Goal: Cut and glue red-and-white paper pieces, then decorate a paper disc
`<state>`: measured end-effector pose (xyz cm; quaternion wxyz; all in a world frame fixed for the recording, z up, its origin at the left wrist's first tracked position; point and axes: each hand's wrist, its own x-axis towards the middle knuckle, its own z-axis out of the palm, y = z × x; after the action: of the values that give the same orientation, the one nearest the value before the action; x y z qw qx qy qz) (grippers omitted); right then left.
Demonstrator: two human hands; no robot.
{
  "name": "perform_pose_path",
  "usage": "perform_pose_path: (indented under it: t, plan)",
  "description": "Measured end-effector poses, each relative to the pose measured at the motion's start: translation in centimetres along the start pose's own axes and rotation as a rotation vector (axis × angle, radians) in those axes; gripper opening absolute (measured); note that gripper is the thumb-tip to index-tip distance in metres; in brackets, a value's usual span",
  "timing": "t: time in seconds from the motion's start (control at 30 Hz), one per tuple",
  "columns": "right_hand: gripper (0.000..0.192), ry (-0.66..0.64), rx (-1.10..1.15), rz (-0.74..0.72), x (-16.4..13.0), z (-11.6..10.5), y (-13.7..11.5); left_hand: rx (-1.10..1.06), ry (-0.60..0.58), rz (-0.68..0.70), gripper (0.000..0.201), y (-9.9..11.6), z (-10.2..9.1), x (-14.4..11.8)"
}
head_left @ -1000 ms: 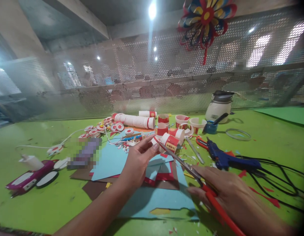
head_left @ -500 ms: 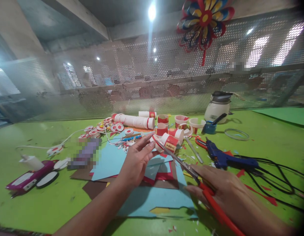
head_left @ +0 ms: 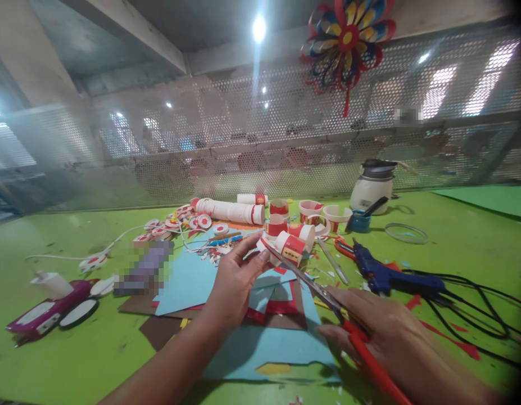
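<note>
My left hand (head_left: pixel 239 275) pinches a small piece of paper cup (head_left: pixel 264 245), white with a red edge, between thumb and fingers. My right hand (head_left: pixel 382 326) is wrapped round the red handles of a pair of scissors (head_left: pixel 304 275). The blades point up and left and meet the cup piece; how far apart they are I cannot tell. Just behind the blades lies a red and white paper cup (head_left: pixel 290 247) on its side. More cut cups (head_left: pixel 276 226) stand close by. Blue paper sheets (head_left: pixel 193 281) lie under my hands.
To the right are a blue glue gun (head_left: pixel 395 275) with looped black cable, a utility knife (head_left: pixel 333 261), a blue pot (head_left: pixel 360 221) and a white jar (head_left: pixel 372 191). A purple power strip (head_left: pixel 53 312) and stacked cups (head_left: pixel 230 210) are left and behind. A paper flower (head_left: pixel 348 38) hangs above.
The view has shifted slightly. My left fingers have drawn in a little around the cup piece, and the scissors stay against it.
</note>
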<state>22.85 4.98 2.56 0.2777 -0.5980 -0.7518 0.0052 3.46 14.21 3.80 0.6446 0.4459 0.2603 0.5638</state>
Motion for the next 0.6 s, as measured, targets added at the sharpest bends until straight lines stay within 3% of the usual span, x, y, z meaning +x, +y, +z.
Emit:
perform_pose_path:
  t: [0.13,0.33,0.6]
  plan:
    - [0.039,-0.103,0.018,-0.008,-0.12,-0.05,0.2,0.019,-0.004,-0.015,0.029,0.08,0.08,-0.02]
    - [0.037,-0.044,0.032,-0.046,-0.21,0.07,0.3,0.001,-0.015,-0.014,0.027,0.26,0.35,-0.14]
    - [0.033,-0.067,0.028,-0.034,0.1,-0.2,-0.15,0.042,-0.002,0.0,0.029,0.2,0.07,-0.1]
